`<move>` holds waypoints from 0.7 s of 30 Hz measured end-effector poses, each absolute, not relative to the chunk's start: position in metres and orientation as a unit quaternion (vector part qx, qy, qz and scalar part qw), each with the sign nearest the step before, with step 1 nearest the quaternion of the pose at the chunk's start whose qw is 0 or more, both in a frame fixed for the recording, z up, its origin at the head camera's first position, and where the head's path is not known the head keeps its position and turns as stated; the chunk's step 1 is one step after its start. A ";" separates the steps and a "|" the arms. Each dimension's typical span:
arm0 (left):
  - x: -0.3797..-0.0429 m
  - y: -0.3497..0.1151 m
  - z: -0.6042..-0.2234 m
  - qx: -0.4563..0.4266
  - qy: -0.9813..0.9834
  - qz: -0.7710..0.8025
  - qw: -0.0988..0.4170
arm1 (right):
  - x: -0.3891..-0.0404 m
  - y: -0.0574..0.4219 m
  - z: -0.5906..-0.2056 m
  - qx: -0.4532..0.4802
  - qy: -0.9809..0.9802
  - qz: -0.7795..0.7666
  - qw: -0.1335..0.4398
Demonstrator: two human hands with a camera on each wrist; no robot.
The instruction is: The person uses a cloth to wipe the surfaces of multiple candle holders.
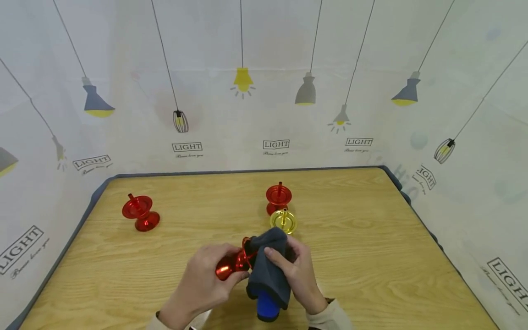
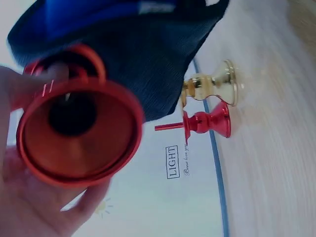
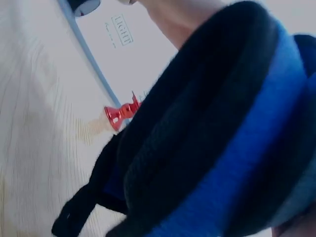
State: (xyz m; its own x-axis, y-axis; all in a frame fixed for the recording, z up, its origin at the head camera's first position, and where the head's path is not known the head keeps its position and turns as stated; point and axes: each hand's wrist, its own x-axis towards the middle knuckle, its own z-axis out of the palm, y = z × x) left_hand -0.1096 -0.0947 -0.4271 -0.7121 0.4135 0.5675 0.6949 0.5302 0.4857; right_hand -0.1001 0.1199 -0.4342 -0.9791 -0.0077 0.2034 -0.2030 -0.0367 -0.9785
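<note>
My left hand point(image 1: 206, 279) grips a shiny red candle holder point(image 1: 231, 266), tilted, its hollow base point(image 2: 34, 163) facing the left wrist camera. A dark grey and blue cloth point(image 1: 268, 272) is held in my right hand point(image 1: 301, 275), the thumb pressing on its front. The cloth meets the upper, dish end of the holder and partly hides it. Loose folds with a bright blue side fill much of the right wrist view. Just beyond the cloth stand a gold candle holder point(image 1: 283, 222) and a second red candle holder point(image 1: 278, 195).
A third red candle holder point(image 1: 141, 211) stands on the left part of the wooden table point(image 1: 371, 238). Behind the table's dark far edge hangs a pale curtain point(image 1: 214, 114) printed with lamps, and it also runs along both sides.
</note>
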 end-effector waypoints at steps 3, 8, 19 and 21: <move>-0.113 -0.100 -0.423 -0.327 -0.831 -0.450 0.021 | -0.100 0.125 -0.436 0.126 -0.693 0.707 0.055; -0.125 -0.111 -0.429 -0.332 -0.710 -0.581 -0.220 | -0.101 0.130 -0.439 0.170 -0.694 0.700 0.026; -0.139 -0.120 -0.440 -0.329 -0.662 -0.612 -0.282 | -0.099 0.123 -0.446 0.141 -0.681 0.716 0.059; -0.137 -0.119 -0.432 -0.326 -0.758 -0.538 -0.172 | -0.099 0.121 -0.446 0.096 -0.687 0.717 0.071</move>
State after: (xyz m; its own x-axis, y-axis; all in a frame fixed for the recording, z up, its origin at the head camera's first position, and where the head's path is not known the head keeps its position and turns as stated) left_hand -0.1369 -0.1190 -0.4321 -0.7284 0.6791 0.0904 0.3100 0.2090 0.9275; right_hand -0.0988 0.1206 -0.4455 -0.9715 -0.0312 0.2352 -0.2337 -0.0455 -0.9712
